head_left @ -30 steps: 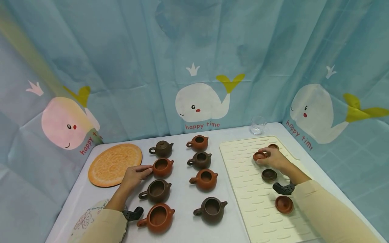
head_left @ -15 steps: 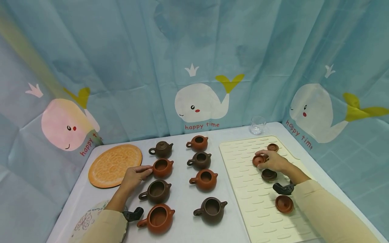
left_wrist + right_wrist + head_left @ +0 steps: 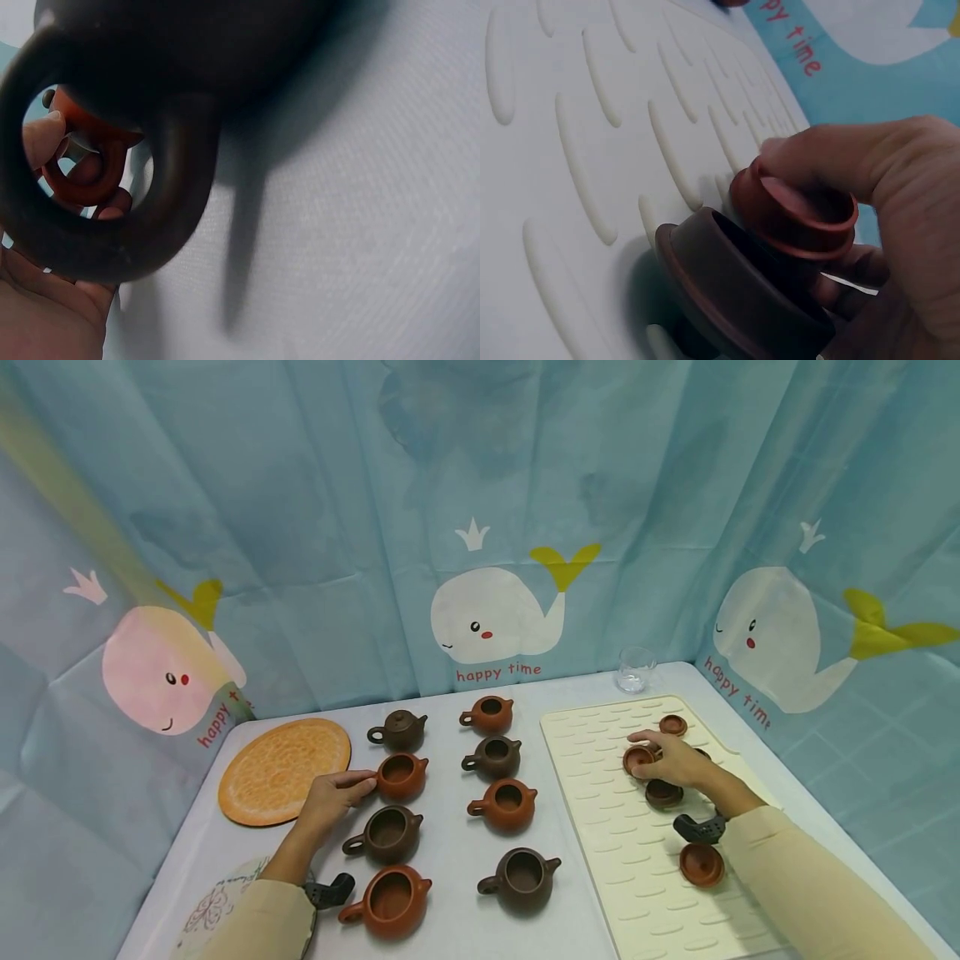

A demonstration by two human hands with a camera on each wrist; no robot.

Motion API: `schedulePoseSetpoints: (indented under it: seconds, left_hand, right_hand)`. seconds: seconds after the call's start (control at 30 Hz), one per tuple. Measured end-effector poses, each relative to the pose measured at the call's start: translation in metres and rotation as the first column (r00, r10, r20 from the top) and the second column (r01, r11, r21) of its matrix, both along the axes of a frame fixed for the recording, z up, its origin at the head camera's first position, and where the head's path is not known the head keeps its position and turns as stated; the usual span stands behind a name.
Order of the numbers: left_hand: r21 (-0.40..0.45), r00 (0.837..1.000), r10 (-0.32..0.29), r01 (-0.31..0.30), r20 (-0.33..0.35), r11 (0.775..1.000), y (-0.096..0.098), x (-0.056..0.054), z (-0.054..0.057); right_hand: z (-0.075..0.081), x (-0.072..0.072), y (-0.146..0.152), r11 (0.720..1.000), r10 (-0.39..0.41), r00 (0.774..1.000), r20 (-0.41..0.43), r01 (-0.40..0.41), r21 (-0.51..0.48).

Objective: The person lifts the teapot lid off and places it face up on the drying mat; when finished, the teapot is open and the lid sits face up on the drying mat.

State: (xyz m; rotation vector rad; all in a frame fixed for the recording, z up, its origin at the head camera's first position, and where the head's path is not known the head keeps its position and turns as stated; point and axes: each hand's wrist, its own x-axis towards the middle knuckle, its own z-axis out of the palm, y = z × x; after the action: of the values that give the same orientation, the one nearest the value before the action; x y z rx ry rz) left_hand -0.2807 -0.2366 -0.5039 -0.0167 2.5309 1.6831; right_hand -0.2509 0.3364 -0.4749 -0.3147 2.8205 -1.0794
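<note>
My left hand (image 3: 333, 800) pinches the handle of a small reddish-brown teapot (image 3: 401, 789) in the left row; its top stands uncovered. In the left wrist view the reddish handle (image 3: 114, 169) sits between thumb and fingers, behind a dark teapot's large handle (image 3: 180, 176). Over the cream mat, my right hand (image 3: 675, 760) holds a reddish lid (image 3: 638, 762), hollow side up. The right wrist view has the thumb at the rim of this lid (image 3: 791, 229), fingers curled below it. Right beside it is a dark lid (image 3: 705, 274), also hollow side up.
The cream mat (image 3: 600, 852) also bears reddish lids near (image 3: 702, 865) and far (image 3: 673, 725). More open teapots stand in two rows, with a lidded dark teapot (image 3: 400, 729) at the back. Around are an orange round mat (image 3: 283, 768) and a glass cup (image 3: 634, 670).
My right hand has brought the reddish lid slightly toward me, near the dark lid, and its hollow side now shows more. My left hand has stayed at the teapot handle.
</note>
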Motion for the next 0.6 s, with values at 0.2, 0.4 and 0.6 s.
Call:
schedulePoseSetpoints:
  seconds: [0.2, 0.4, 0.6]
  left_hand:
    - [0.009, 1.000, 0.003, -0.003, 0.007, 1.000, -0.0006, -0.0009, -0.0007]
    - [0.013, 1.000, 0.001, -0.001, 0.000, 1.000, -0.0003, -0.0002, 0.0000]
    - [0.013, 1.000, 0.004, -0.004, 0.007, 1.000, 0.0000, 0.0001, 0.0011]
  right_hand:
    - [0.0037, 0.0015, 0.0011, 0.996, -0.084, 0.996, 0.003, 0.083, 0.038]
    - [0.0071, 0.0023, 0.0007, 0.992, -0.113, 0.994, -0.008, 0.114, 0.054]
    - [0.0053, 0.0026, 0.0016, 0.994, -0.105, 0.994, -0.008, 0.105, 0.034]
